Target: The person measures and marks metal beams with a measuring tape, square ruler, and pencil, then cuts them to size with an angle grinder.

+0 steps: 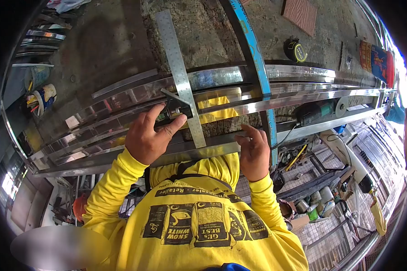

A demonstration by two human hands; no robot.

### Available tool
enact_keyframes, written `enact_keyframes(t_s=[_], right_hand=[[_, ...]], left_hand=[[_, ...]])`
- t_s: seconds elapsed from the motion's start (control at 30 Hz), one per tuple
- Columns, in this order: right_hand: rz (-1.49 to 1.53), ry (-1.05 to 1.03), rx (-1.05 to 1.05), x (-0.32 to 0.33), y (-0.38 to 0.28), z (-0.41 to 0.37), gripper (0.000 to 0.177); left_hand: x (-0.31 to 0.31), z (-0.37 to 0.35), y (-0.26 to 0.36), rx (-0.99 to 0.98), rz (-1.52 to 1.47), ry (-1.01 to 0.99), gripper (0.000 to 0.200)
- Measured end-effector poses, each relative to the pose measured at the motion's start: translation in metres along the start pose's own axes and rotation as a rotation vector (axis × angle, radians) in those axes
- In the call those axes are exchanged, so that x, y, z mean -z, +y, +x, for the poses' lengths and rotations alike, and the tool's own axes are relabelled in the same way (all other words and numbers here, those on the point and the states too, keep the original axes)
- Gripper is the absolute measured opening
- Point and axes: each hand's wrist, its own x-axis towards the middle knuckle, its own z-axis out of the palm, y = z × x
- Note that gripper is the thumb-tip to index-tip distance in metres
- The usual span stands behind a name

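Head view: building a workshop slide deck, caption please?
Left hand holds a small dark tool against a steel ruler laid across polished steel rails, which the right hand touches.

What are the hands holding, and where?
Left hand pinches a small dark thing at the steel ruler; which part is hidden. Right hand only touches the steel frame.

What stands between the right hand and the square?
Nothing visible. Only bare rail lies between the right hand and the square; the left hand is at the square's other side.
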Motion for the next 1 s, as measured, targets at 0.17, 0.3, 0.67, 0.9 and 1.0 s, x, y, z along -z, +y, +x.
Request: enact_keyframes(t_s=[0.17,0.3,0.67,0.9,1.0], right_hand=[[0.422,-0.065,-0.242,-0.01,0.005,-0.012,0.029],[0.378,-0.163,-0.3,-0.012,0.002,-0.014,0.025],[0.566,-0.213,-0.48,-0.014,0.007,-0.014,0.018],[0.656,-0.098,-0.248,-0.026,0.007,-0.009,0.018],[0.828,-0.075,-0.38,-0.025,-0.017,-0.005,0.016]], left_hand=[[0.0,0.0,-0.001,-0.021,0.026,0.008,0.052],[0.0,0.001,-0.001,-0.018,0.025,0.001,0.051],[-0.001,0.003,-0.002,-0.035,0.02,0.04,0.053],[-0.001,0.0,-0.001,-0.017,-0.003,0.0,0.059],[0.0,-0.001,-0.001,-0.015,0.001,-0.006,0.059]])
